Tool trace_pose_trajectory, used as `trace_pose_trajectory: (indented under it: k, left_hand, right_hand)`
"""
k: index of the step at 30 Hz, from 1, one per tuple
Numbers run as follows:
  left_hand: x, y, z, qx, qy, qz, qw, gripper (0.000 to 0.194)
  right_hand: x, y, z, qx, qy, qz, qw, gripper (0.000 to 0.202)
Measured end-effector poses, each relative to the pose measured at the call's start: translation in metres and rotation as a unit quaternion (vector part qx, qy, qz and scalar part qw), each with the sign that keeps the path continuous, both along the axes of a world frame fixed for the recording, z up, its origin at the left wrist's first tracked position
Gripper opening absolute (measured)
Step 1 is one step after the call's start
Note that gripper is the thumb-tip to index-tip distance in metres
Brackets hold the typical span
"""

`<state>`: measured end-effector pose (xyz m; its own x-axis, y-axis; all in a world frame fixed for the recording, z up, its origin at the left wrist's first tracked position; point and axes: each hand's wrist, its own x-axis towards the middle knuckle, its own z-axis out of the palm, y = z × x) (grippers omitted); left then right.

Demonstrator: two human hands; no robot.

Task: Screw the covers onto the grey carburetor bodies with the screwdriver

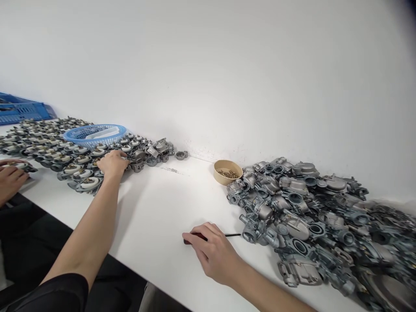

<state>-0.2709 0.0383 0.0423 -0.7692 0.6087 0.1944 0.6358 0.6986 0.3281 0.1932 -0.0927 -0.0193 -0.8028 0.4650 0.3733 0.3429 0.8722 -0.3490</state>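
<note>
Over the near right edge of the left-hand group of metal parts with white rings (89,183) reaches my left hand (113,163). Its fingers are curled down among the parts, and their tips are hidden. My right hand (211,249) rests low over the white table (156,216), closed around a screwdriver (232,235) with a dark handle and a thin black shaft pointing right. The shaft's tip lies close to a large pile of grey carburetor-like metal parts (294,227).
A tan bowl (221,177) of small brass-coloured screws stands by the wall. A blue basket (73,138) sits on the left-hand parts, and a blue crate (26,112) is farther left. Another person's hand (11,180) holds a part at the left edge.
</note>
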Motion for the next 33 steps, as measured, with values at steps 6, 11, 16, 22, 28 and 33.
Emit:
trace_pose_trajectory:
  k: [6,11,16,22,28,33]
  left_hand:
    - [0.0005,0.0019,-0.0025,0.004,0.023,0.018,1.0,0.033]
    - [-0.0004,0.001,-0.0019,0.013,0.03,0.009,0.999,0.032]
    - [0.0004,-0.001,0.0007,0.035,0.039,0.001,0.999,0.032]
    - [0.0034,-0.0053,0.0039,0.065,0.043,0.017,0.997,0.036]
    - [0.0037,-0.006,0.005,0.101,0.039,0.028,0.994,0.037]
    - [0.0051,-0.0071,0.0062,0.13,0.034,0.019,0.991,0.037]
  right_hand:
    - [0.0004,0.0001,-0.0011,-0.004,0.0,0.003,1.0,0.053]
    - [0.0,0.0002,-0.0009,-0.007,0.004,0.003,1.0,0.052]
    - [-0.0003,0.0,-0.0001,-0.003,0.003,0.0,1.0,0.05]
    - [0.0001,0.0004,0.0004,-0.004,-0.002,0.001,1.0,0.052]
    - [0.0,0.0008,-0.0008,-0.01,-0.002,0.004,1.0,0.051]
    - [-0.0006,0.0002,0.0,-0.015,0.0,0.001,1.0,0.053]
